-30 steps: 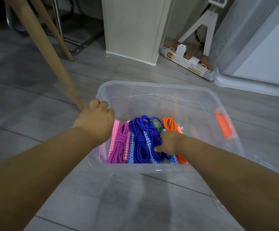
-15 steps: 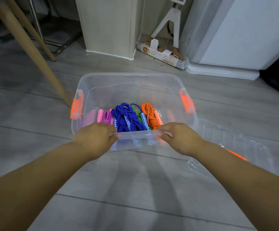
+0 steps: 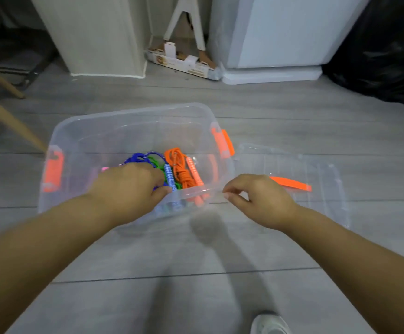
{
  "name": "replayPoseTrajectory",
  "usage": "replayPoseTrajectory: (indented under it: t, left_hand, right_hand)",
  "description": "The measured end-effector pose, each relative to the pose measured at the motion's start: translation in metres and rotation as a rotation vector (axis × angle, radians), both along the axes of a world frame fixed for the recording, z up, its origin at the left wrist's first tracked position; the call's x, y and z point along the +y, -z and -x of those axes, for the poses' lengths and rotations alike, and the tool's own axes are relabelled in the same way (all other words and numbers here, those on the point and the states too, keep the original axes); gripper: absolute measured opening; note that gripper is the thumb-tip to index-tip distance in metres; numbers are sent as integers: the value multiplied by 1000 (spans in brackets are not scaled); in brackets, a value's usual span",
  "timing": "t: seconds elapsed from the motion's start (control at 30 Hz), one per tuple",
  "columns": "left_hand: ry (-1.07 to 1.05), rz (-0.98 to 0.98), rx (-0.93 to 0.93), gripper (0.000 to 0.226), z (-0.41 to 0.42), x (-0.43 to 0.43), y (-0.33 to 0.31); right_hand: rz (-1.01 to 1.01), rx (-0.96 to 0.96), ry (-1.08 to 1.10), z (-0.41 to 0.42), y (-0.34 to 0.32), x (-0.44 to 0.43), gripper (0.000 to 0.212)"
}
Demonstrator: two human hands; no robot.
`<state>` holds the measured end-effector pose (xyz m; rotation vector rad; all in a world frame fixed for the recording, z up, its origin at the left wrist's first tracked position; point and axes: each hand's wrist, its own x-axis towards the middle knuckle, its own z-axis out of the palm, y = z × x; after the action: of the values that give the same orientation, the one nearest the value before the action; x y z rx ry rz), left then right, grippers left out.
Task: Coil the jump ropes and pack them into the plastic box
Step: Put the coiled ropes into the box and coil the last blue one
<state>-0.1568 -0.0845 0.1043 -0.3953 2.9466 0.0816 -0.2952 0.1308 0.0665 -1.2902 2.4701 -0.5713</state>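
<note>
The clear plastic box (image 3: 133,112) with orange side latches (image 3: 222,143) sits on the grey floor. Coiled jump ropes lie side by side in its near half: orange (image 3: 179,169), green (image 3: 158,165), blue (image 3: 138,157), and a bit of pink (image 3: 104,168) shows beside my hand. My left hand (image 3: 128,186) grips the box's near rim, thumb outside and fingers curled inside over the ropes, hiding most of the blue and pink coils. My right hand (image 3: 256,198) hovers just off the near right corner, fingers loosely curled and holding nothing.
The box's clear lid (image 3: 316,169) with an orange clip (image 3: 290,183) lies on the floor to the right. A wooden chair leg (image 3: 10,121) slants at left. A pillar (image 3: 95,37), cardboard tray (image 3: 184,63), white appliance (image 3: 280,32) and black bag (image 3: 384,49) stand behind. My shoe (image 3: 268,324) is at the bottom.
Both hands held the near rim half a second ago. My right hand has let go and moved right of the corner; the box has turned slightly, and the view shifted right.
</note>
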Motion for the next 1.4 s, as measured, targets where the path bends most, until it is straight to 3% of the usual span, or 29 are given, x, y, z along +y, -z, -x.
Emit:
replayPoseTrajectory:
  t: [0.17, 0.37, 0.53, 0.67, 0.83, 0.9, 1.13, 1.4]
  left_hand:
    - [205, -132, 160, 30, 57, 72, -2]
    - [330, -167, -83, 35, 126, 144, 54]
    - [174, -232, -277, 36, 177, 172, 128]
    - [67, -186, -302, 40, 203, 178, 174]
    - [-184, -236, -378, 74, 222, 172, 201]
    - [-268, -282, -414, 77, 224, 166, 210]
    - [-353, -288, -342, 39, 220, 160, 218]
    - [-299, -359, -190, 56, 213, 177, 190]
  right_hand:
    - [-74, -31, 226, 40, 12, 79, 12]
    - [-271, -49, 564, 83, 55, 172, 13]
    - [-389, -85, 785, 116, 105, 217, 16]
    - [-437, -108, 870, 140, 143, 230, 40]
    - [-513, -236, 963, 157, 176, 238, 63]
    - [-499, -290, 988, 159, 185, 240, 63]
    - [-494, -252, 1071, 165, 184, 241, 50]
    - [-540, -159, 1111, 146, 149, 266, 37]
